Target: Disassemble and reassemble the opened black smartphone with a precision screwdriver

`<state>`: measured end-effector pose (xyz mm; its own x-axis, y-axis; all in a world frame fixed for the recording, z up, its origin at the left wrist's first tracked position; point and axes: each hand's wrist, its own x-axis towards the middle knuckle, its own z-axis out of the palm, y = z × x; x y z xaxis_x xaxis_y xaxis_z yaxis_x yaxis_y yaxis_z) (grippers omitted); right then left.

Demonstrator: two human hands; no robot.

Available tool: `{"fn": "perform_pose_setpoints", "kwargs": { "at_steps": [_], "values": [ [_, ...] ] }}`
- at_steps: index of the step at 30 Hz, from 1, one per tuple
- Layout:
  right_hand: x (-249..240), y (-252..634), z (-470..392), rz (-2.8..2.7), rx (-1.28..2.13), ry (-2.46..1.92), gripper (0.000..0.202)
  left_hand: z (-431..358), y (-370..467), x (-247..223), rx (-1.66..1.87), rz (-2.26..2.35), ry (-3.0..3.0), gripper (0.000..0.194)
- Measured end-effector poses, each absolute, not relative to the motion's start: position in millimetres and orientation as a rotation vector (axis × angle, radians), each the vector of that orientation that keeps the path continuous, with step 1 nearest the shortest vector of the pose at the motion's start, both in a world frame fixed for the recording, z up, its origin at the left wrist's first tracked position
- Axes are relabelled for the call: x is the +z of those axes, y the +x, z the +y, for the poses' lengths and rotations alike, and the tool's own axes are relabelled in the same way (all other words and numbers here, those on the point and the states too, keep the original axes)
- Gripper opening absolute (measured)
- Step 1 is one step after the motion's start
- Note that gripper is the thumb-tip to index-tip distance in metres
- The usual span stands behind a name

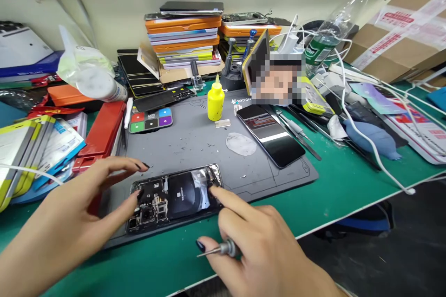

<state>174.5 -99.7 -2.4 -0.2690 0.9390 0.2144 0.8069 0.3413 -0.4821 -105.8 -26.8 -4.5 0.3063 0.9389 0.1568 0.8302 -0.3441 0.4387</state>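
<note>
An opened phone (184,197) lies on the grey work mat (188,144), its camera parts and battery bared. Over its camera end is my left hand (94,195), thumb and fingers apart with nothing between them; the thumb tip is at the phone's inner parts. My right hand (254,236) grips a small screwdriver (226,247), its tip pointing left over the table. That hand's index finger rests on the phone's other end, beside the battery. Loose screws and tiny bits are scattered on the mat behind the phone.
Farther back on the mat stand a yellow bottle (215,102) and a coloured magnetic screw tray (151,119). To the right lie a dark-screened phone (271,135), tweezers (294,125) and a blue air blower (371,139). Stacked boxes (184,39) line the wall; a red case (101,134) sits left.
</note>
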Motion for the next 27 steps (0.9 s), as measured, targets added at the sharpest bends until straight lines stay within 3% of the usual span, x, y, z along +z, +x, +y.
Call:
{"fn": "perform_pose_setpoints", "kwargs": {
  "at_steps": [5,9,15,20,27],
  "values": [
    [-1,199,-95,-2.083,0.465,-1.437,0.026,-48,-105,-12,0.481,1.5,2.723,0.049],
    [5,210,-83,-2.03,0.454,-1.327,0.02,-56,-91,-23,0.441,1.338,2.918,0.06],
    [-9,205,-77,-2.144,0.437,-1.263,0.006,-57,-77,-26,0.562,1.268,3.037,0.056],
    [-11,196,-75,-2.099,0.488,-1.27,0.009,-58,-63,-23,0.716,1.374,2.866,0.038],
    [-12,191,-77,-2.115,0.456,-1.294,0.014,-58,-69,-23,0.783,1.378,2.769,0.038]
  ]
}}
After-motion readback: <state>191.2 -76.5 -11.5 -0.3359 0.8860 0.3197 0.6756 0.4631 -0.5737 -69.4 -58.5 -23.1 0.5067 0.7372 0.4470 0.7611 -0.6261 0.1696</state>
